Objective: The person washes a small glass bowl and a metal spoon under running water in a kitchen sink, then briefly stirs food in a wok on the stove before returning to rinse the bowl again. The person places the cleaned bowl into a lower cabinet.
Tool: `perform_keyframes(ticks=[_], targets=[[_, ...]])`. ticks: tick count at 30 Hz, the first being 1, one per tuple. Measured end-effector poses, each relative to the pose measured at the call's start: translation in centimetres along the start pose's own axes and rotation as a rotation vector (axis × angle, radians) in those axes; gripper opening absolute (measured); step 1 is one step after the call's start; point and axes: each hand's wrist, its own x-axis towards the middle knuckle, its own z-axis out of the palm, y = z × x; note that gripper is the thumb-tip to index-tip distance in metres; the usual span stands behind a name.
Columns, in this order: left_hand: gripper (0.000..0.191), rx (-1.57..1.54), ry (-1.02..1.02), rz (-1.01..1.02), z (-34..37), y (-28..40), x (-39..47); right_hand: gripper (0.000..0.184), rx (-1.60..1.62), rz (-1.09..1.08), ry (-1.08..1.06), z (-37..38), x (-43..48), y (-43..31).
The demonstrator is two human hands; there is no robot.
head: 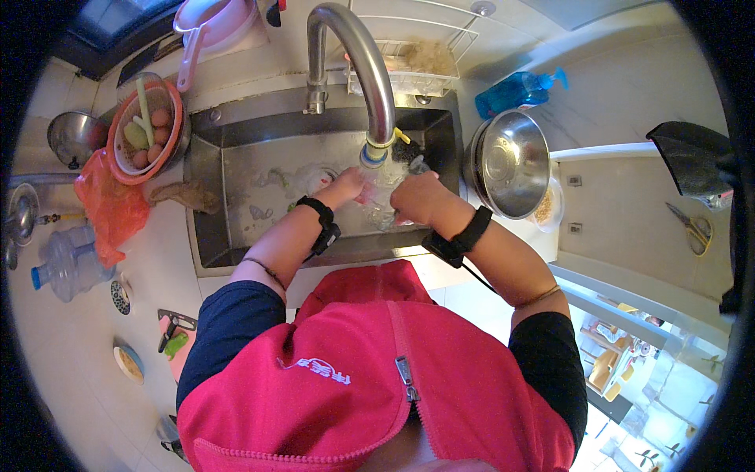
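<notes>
Both my hands are over the stainless steel sink (283, 152), close below the curved metal faucet (382, 88). Water splashes around the fingers. My left hand (345, 187) is beside the stream, its fingers at a small pinkish thing (367, 193) that is too blurred to name. To the right of the stream, my right hand (423, 197) is curled into a fist. A grey end (419, 165) shows just above that fist; whether the hand holds it is unclear. Foam or clear wet scraps (274, 177) lie on the basin floor to the left.
Nested steel bowls (516, 165) and a blue pump bottle (513, 93) stand to the right. An orange-rimmed basket (121, 159) with eggs and vegetables is on the left, near a red plastic bag (112, 203). A wire rack (407, 82) hangs behind the faucet. Scissors (696, 230) lie far right.
</notes>
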Motion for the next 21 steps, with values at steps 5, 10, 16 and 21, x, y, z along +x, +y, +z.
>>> perform_keyframes(ticks=[5,10,16,21], targets=[[0.045,0.635,0.056,0.803,1.2,-0.7,-3.3,0.036,0.314,-0.073,0.014,1.9,1.2,3.3],[0.033,0.321,-0.091,0.605,1.8,0.2,-8.2,0.038,0.883,-0.182,0.130,4.9,4.6,5.1],[0.011,0.120,0.052,0.452,0.0,0.6,-8.5,0.019,1.393,0.173,0.923,8.1,8.4,2.4],[0.012,-0.111,0.099,0.342,0.2,-0.7,-7.8,0.022,1.034,0.384,1.064,7.3,6.9,-3.7]])
